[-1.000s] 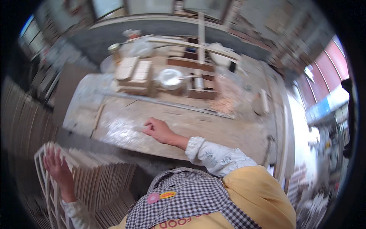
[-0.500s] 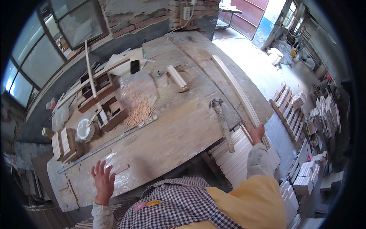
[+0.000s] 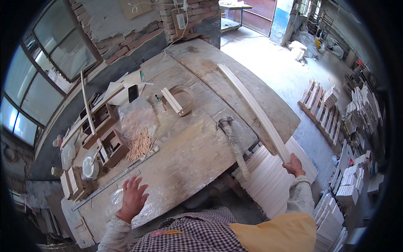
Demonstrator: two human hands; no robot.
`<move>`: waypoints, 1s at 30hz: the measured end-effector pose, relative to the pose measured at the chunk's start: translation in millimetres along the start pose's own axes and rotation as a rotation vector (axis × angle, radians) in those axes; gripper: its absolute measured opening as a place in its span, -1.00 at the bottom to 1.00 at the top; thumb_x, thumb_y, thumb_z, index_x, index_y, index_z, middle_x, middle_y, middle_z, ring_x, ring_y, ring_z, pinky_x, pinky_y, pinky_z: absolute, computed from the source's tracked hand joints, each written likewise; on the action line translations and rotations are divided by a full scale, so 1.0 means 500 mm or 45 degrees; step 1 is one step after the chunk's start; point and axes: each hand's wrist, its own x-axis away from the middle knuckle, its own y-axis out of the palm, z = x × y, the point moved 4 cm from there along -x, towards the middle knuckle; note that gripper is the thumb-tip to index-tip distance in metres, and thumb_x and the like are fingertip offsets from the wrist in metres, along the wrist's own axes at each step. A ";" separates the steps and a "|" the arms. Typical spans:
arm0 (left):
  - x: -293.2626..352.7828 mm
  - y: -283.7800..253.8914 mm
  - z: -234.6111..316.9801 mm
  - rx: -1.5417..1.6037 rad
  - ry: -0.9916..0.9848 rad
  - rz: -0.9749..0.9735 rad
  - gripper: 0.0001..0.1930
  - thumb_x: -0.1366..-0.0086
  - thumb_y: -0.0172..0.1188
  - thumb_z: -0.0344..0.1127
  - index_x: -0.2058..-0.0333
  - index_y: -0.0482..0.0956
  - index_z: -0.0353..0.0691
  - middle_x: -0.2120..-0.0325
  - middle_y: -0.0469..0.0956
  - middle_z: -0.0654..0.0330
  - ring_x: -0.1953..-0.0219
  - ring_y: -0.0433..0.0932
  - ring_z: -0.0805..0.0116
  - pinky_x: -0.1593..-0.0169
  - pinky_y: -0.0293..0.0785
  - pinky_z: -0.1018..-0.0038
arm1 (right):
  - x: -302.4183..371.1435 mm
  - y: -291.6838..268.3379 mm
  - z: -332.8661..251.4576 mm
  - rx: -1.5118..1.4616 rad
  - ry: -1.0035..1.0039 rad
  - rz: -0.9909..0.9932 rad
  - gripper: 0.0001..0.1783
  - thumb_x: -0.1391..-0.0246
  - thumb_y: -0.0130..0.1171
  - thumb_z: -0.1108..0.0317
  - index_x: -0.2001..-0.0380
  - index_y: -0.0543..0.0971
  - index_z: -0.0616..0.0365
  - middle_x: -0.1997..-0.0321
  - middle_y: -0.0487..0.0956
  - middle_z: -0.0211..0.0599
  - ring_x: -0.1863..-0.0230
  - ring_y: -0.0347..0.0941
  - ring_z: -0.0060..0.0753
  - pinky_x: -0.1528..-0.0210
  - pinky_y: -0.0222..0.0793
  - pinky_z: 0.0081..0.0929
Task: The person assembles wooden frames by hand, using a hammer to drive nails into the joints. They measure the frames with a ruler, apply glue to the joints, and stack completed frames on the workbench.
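Observation:
My right hand (image 3: 295, 165) is closed around the near end of a long, pale wooden strip (image 3: 256, 111). This strip, perhaps several lying together, runs away across the right side of the workbench (image 3: 176, 147). Under that hand lies a stack of pale grooved wood strips (image 3: 268, 185). My left hand (image 3: 132, 199) hovers over the bench's near left part, fingers spread and holding nothing. Between the hands a hammer (image 3: 235, 147) rests with its head on the bench and its worn handle reaching past the near edge.
Wooden dowels (image 3: 140, 145) lie in a pile beside brown compartment boxes (image 3: 113, 147) and a white tub (image 3: 90, 168). A round container (image 3: 187, 111) has short wood pieces across it. Farther off are a phone (image 3: 133, 93) and, on the floor at right, a slatted pallet (image 3: 321, 109).
My view has shifted to the right. My right hand has moved from beside the strips to grasp the near end of the long one. My left hand stays raised and open.

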 end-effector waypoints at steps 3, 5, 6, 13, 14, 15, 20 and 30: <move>-0.008 0.020 0.013 0.038 0.017 -0.051 -0.59 -0.12 0.41 -0.25 0.03 0.61 -0.07 -0.19 0.39 0.04 -0.37 0.22 -0.08 -0.37 0.08 -0.12 | 0.017 -0.008 -0.037 -0.113 -0.060 -0.087 -0.16 0.14 0.49 -0.06 -0.05 0.34 0.22 0.13 0.62 0.21 0.05 0.57 0.30 -0.01 0.49 0.00; -0.013 0.028 0.022 0.027 0.046 -0.077 -0.60 -0.14 0.40 -0.23 0.02 0.61 -0.08 -0.19 0.40 0.02 -0.37 0.23 -0.08 -0.37 0.09 -0.11 | 0.039 -0.004 -0.061 -0.122 -0.155 -0.056 -0.13 0.12 0.49 -0.14 -0.05 0.34 0.24 0.19 0.64 0.22 0.10 0.59 0.30 0.01 0.49 0.04; -0.017 0.031 0.023 0.032 0.057 -0.092 -0.61 -0.16 0.38 -0.22 0.02 0.61 -0.08 -0.19 0.41 0.02 -0.37 0.22 -0.08 -0.37 0.08 -0.10 | 0.056 -0.013 -0.080 -0.048 -0.148 -0.004 -0.12 0.10 0.47 -0.22 -0.02 0.35 0.23 0.19 0.64 0.25 0.10 0.59 0.30 0.01 0.48 0.05; -0.036 0.055 0.028 0.062 0.190 -0.064 -0.62 -0.20 0.35 -0.20 0.00 0.60 -0.08 -0.20 0.41 0.01 -0.37 0.23 -0.08 -0.37 0.09 -0.09 | 0.077 -0.056 -0.115 -0.145 -0.152 0.144 -0.41 -0.13 0.32 0.00 0.01 0.40 0.21 0.27 0.64 0.23 0.17 0.59 0.34 0.10 0.46 0.12; -0.040 0.060 0.030 0.072 0.217 -0.059 -0.61 -0.20 0.35 -0.20 0.00 0.60 -0.08 -0.20 0.41 0.01 -0.36 0.23 -0.09 -0.36 0.11 -0.09 | 0.087 -0.058 -0.127 -0.182 -0.176 0.169 -0.45 -0.14 0.31 0.03 0.02 0.40 0.21 0.29 0.64 0.22 0.19 0.58 0.35 0.12 0.46 0.13; -0.049 0.068 0.036 0.082 0.246 -0.052 -0.61 -0.20 0.35 -0.19 0.00 0.59 -0.08 -0.20 0.42 0.01 -0.35 0.24 -0.09 -0.35 0.13 -0.08 | 0.097 -0.060 -0.141 -0.219 -0.200 0.198 -0.49 -0.16 0.29 0.06 0.03 0.40 0.20 0.32 0.64 0.21 0.21 0.58 0.36 0.14 0.46 0.14; -0.104 0.138 0.089 0.363 0.342 -0.016 -0.58 -0.20 0.35 -0.17 -0.02 0.58 -0.12 -0.19 0.42 0.00 -0.32 0.29 -0.10 -0.30 0.21 0.00 | 0.194 0.014 -0.297 -0.476 -0.158 0.162 -0.48 -0.15 0.29 0.09 0.03 0.38 0.26 0.29 0.64 0.22 0.19 0.59 0.36 0.14 0.48 0.13; -0.324 0.394 0.333 2.138 -0.468 -0.534 -0.53 -0.49 0.07 0.09 0.04 0.52 -0.28 0.11 0.59 0.02 0.07 0.60 0.15 -0.04 0.54 0.14 | 0.402 0.118 -0.720 -0.689 -0.134 0.010 -0.42 -0.18 0.25 0.18 -0.10 0.27 0.29 0.14 0.61 0.34 0.05 0.55 0.43 0.00 0.46 0.15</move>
